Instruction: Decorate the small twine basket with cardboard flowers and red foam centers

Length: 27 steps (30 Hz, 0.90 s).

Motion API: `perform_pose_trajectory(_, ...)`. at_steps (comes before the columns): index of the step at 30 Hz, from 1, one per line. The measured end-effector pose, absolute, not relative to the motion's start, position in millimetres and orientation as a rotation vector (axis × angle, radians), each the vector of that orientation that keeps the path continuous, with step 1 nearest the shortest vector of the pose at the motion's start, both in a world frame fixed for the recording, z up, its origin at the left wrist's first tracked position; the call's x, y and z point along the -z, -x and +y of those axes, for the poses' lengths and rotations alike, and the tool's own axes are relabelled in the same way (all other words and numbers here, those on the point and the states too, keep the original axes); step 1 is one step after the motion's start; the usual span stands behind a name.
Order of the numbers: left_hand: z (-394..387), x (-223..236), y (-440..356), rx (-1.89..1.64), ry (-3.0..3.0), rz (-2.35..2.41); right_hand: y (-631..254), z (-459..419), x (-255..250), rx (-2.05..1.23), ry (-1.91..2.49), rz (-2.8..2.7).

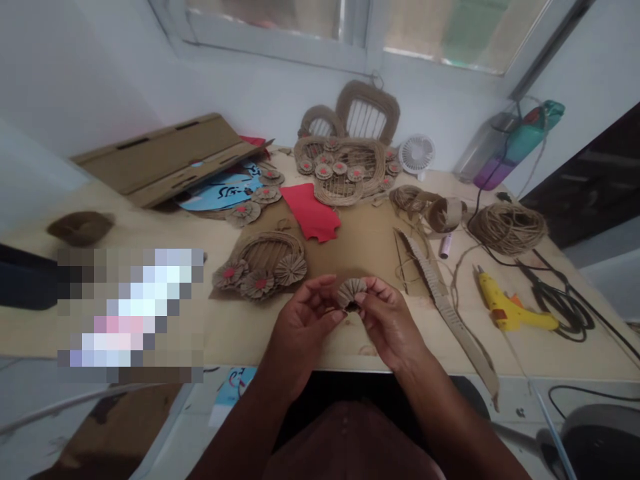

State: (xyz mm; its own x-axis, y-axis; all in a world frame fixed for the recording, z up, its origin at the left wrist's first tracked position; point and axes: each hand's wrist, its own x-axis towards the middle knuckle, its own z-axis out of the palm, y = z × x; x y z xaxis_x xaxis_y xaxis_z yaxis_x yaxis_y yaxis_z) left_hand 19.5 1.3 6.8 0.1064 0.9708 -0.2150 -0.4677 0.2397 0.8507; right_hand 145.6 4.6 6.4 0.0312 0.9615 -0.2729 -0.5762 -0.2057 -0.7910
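yellow glue gun (pixel 506 310), red paper (pixel 314 213)

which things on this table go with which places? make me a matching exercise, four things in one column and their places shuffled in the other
1. yellow plastic glue gun
2. pleated brown paper rosette
3. round white plastic fan
4. red cut-out sheet

A. partly over flat brown cardboard
B. near the pale wall
C. beside looped black cord
D. between left hand and right hand

Pairs: 1-C, 2-D, 3-B, 4-A
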Motion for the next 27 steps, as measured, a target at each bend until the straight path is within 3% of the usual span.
perform_pose_trajectory(27,10,-7,-25,-1.296,-0.801,1.065,-139,2,1,-1.395,1.051,-0.684)
